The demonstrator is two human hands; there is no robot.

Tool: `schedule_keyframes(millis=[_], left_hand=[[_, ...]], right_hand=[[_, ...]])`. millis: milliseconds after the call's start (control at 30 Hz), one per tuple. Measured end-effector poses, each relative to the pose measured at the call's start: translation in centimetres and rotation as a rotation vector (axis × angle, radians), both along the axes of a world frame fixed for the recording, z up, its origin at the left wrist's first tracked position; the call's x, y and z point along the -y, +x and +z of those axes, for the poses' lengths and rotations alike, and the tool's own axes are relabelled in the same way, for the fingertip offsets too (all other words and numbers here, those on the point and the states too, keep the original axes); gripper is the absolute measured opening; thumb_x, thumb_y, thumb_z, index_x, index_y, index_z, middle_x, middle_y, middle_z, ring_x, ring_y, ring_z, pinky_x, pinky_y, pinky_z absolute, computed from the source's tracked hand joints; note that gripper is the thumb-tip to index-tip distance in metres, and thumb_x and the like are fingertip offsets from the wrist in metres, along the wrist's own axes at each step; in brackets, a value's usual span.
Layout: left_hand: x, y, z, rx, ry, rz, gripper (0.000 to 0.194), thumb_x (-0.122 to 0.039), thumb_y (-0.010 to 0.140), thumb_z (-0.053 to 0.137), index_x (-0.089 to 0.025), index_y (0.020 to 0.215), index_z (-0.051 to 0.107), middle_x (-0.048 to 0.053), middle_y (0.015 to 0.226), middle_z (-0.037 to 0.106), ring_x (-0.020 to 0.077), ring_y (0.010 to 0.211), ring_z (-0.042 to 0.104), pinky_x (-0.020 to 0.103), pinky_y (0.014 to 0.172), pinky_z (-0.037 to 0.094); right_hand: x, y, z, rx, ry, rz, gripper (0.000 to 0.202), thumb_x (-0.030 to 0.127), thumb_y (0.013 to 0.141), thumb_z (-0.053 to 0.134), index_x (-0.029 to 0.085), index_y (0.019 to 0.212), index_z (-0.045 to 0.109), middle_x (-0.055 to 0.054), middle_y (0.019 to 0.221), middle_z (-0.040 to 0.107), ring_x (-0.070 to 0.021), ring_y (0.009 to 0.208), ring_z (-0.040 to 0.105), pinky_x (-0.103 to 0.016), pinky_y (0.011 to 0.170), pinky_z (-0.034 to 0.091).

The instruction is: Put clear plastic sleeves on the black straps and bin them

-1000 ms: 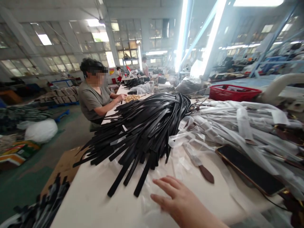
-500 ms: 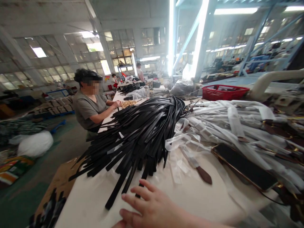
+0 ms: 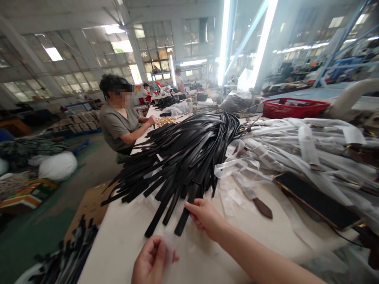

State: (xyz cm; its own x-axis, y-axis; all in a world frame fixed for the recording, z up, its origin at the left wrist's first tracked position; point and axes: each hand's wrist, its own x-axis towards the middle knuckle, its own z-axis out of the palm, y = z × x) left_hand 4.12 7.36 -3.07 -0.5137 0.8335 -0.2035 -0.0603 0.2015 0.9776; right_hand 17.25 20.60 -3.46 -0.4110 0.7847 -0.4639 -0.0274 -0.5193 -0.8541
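My left hand (image 3: pixel 152 258) is closed at the bottom of the view, pinching a thin translucent white strip (image 3: pixel 169 242) that is blurred. My right hand (image 3: pixel 207 217) is closed too, thumb and forefinger pinched over a black strap (image 3: pixel 182 223) end. A pale film shows beside those fingertips; whether they grip film, strap or both, I cannot make out. Beyond both hands a large heap of black straps (image 3: pixel 189 154) fans out, its loose ends towards me. Scraps of translucent white strip (image 3: pixel 233 201) lie right of the heap, beside a dark brown strap tip (image 3: pixel 263 208).
White-wrapped straps (image 3: pixel 284 146) cover the right side of the white table (image 3: pixel 118 236), with a phone (image 3: pixel 316 199) on them. Behind stands a red basket (image 3: pixel 296 108). A co-worker (image 3: pixel 121 118) works at the left edge near gold-coloured pieces (image 3: pixel 166 121). More black straps (image 3: pixel 71 252) lie lower left.
My right hand was open with spread fingers; it has moved forward and closed at a strap end. My left hand has come into clear view holding a translucent strip. The view has shifted slightly.
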Motion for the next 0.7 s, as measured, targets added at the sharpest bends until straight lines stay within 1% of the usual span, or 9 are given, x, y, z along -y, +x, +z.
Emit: schedule_keyframes(millis=[67, 133, 200, 300, 367, 433, 533, 633, 700], left_hand=[[-0.1, -0.6, -0.6, -0.046, 0.036, 0.034, 0.050, -0.064, 0.061, 0.078, -0.017, 0.070, 0.064, 0.001, 0.061, 0.067, 0.0149, 0.061, 0.062, 0.020, 0.059, 0.049], [-0.2, -1.0, -1.0, -0.045, 0.033, 0.065, 0.050, -0.063, 0.059, 0.080, -0.016, 0.071, 0.065, 0.000, 0.059, 0.066, 0.0150, 0.059, 0.061, 0.019, 0.056, 0.047], [-0.3, -1.2, -1.2, 0.017, 0.027, 0.096, 0.052, -0.063, 0.054, 0.083, -0.017, 0.071, 0.064, -0.001, 0.055, 0.065, 0.0142, 0.055, 0.060, 0.019, 0.054, 0.046], [-0.5, -1.2, -0.9, 0.102, 0.044, 0.160, 0.056, -0.057, 0.045, 0.089, -0.016, 0.078, 0.068, 0.002, 0.060, 0.072, 0.0155, 0.060, 0.065, 0.020, 0.059, 0.050], [-0.6, -1.2, -0.7, 0.121, 0.053, 0.183, 0.059, -0.052, 0.044, 0.091, -0.015, 0.088, 0.074, 0.003, 0.065, 0.074, 0.0168, 0.064, 0.066, 0.022, 0.063, 0.051], [-0.6, -1.2, -0.4, 0.118, 0.041, 0.166, 0.055, -0.047, 0.046, 0.091, -0.016, 0.089, 0.077, 0.004, 0.070, 0.076, 0.0181, 0.067, 0.067, 0.024, 0.066, 0.052], [-0.8, -1.0, 0.0, 0.086, 0.005, 0.113, 0.039, -0.046, 0.050, 0.089, -0.017, 0.074, 0.078, 0.004, 0.070, 0.075, 0.0179, 0.069, 0.065, 0.024, 0.068, 0.050], [-0.8, -0.6, 0.3, 0.100, -0.015, 0.068, 0.037, -0.050, 0.054, 0.086, -0.017, 0.062, 0.071, 0.000, 0.058, 0.067, 0.0153, 0.060, 0.057, 0.023, 0.060, 0.044], [-0.7, -0.4, 0.5, 0.088, -0.001, 0.051, 0.041, -0.053, 0.055, 0.084, -0.017, 0.056, 0.063, -0.003, 0.053, 0.058, 0.0130, 0.054, 0.049, 0.022, 0.055, 0.038]], right_hand=[[0.2, -0.1, 0.6, -0.059, 0.006, 0.022, 0.041, 0.045, 0.081, 0.065, 0.021, 0.066, 0.035, 0.012, 0.045, 0.036, -0.0014, 0.035, 0.023, -0.016, 0.035, 0.012], [1.0, 0.3, 1.2, -0.107, 0.014, 0.102, 0.042, 0.045, 0.074, 0.071, 0.019, 0.063, 0.040, 0.011, 0.044, 0.039, -0.0014, 0.034, 0.026, -0.016, 0.035, 0.013], [2.1, 1.2, 1.7, -0.151, 0.033, 0.242, 0.041, 0.045, 0.068, 0.076, 0.016, 0.060, 0.049, 0.006, 0.043, 0.048, -0.0023, 0.034, 0.033, -0.016, 0.035, 0.018], [4.2, 3.0, 2.0, -0.231, 0.060, 0.437, 0.042, 0.050, 0.068, 0.077, 0.013, 0.059, 0.059, 0.002, 0.047, 0.054, -0.0043, 0.036, 0.041, -0.016, 0.036, 0.028], [5.5, 4.3, 1.9, -0.254, 0.087, 0.507, 0.043, 0.052, 0.070, 0.076, 0.011, 0.064, 0.065, 0.003, 0.050, 0.053, -0.0038, 0.040, 0.043, -0.014, 0.040, 0.033], [6.4, 5.2, 1.5, -0.247, 0.163, 0.546, 0.040, 0.051, 0.072, 0.075, 0.011, 0.071, 0.072, 0.003, 0.054, 0.053, -0.0030, 0.045, 0.043, -0.013, 0.044, 0.034], [7.1, 6.0, 1.1, -0.255, 0.429, 0.574, 0.036, 0.051, 0.077, 0.072, 0.016, 0.071, 0.077, 0.001, 0.056, 0.057, -0.0076, 0.050, 0.050, -0.016, 0.048, 0.040], [7.2, 6.7, 1.6, -0.246, 0.665, 0.529, 0.026, 0.047, 0.081, 0.070, 0.023, 0.078, 0.081, -0.003, 0.067, 0.069, -0.0177, 0.060, 0.065, -0.024, 0.057, 0.053], [7.1, 7.2, 2.5, -0.232, 0.708, 0.434, 0.019, 0.039, 0.082, 0.071, 0.027, 0.093, 0.080, -0.007, 0.086, 0.074, -0.0195, 0.068, 0.069, -0.027, 0.063, 0.056]])
